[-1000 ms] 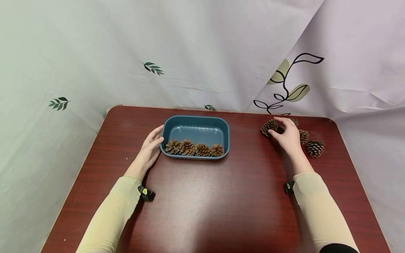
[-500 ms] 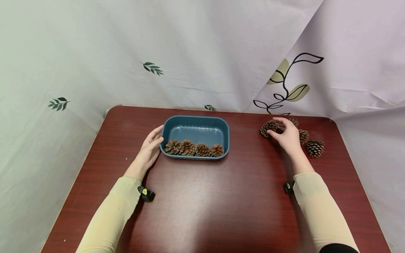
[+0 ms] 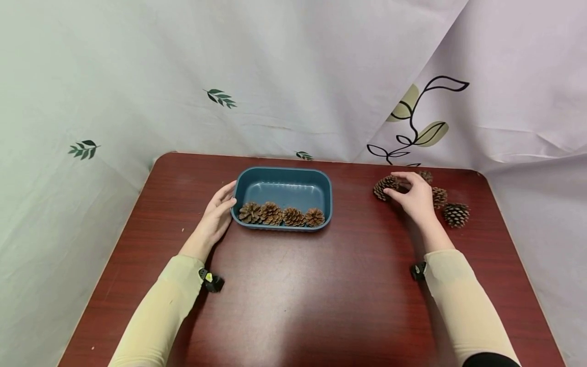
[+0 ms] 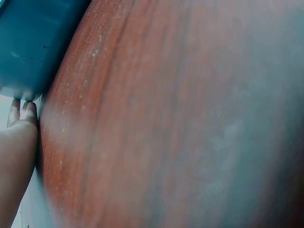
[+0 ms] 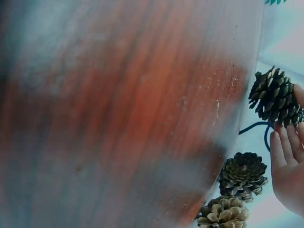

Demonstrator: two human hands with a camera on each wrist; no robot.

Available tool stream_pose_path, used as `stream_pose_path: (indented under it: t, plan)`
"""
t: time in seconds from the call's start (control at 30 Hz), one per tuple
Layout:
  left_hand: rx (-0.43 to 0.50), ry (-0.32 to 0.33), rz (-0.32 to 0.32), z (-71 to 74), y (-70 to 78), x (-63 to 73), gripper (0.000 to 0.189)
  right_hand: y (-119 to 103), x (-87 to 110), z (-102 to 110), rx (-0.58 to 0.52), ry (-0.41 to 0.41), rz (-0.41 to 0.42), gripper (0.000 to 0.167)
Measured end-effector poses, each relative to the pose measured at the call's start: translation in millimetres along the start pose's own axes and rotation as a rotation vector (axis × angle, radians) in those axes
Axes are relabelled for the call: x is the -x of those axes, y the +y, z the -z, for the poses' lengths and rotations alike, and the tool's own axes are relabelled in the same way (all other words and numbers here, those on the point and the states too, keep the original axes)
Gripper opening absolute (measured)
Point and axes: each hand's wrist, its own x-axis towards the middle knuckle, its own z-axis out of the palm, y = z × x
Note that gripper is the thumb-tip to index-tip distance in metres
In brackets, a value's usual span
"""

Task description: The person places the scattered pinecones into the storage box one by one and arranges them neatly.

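Observation:
My right hand [image 3: 415, 198] pinches a brown pine cone [image 3: 384, 187] between thumb and fingers near the table's back right. In the right wrist view this pine cone [image 5: 273, 97] shows its open scales, with fingertips along its lower side and the thumb at its right. A dark blue rectangular box [image 3: 284, 229] stands at the back, left of centre. Along its near wall lie several pine cones in a row [image 3: 270, 213]. My left hand [image 3: 215, 216] rests against the box's left side, fingers fairly straight; the left wrist view shows fingertips [image 4: 29, 108] at its wall.
Behind my right hand and to its right lie three more pine cones: one partly hidden [image 3: 426, 176], one beside the hand [image 3: 439, 198] and one nearest the right edge [image 3: 456, 215]. A pale patterned curtain [image 3: 293, 76] hangs behind the reddish-brown table [image 3: 321, 285].
My right hand and the pine cone it pinches have shifted slightly left, away from the other loose pine cones. My left hand and the box stay as they were.

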Motion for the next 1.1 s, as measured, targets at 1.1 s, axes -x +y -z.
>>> stream_pose_path:
  t: [1.1]
  plan:
    - [0.001, -0.020, -0.014, 1.2, -0.1, 1.5, 0.051, -85.5, 1.2, -29.2, -0.170, -0.005, 0.188, 0.048]
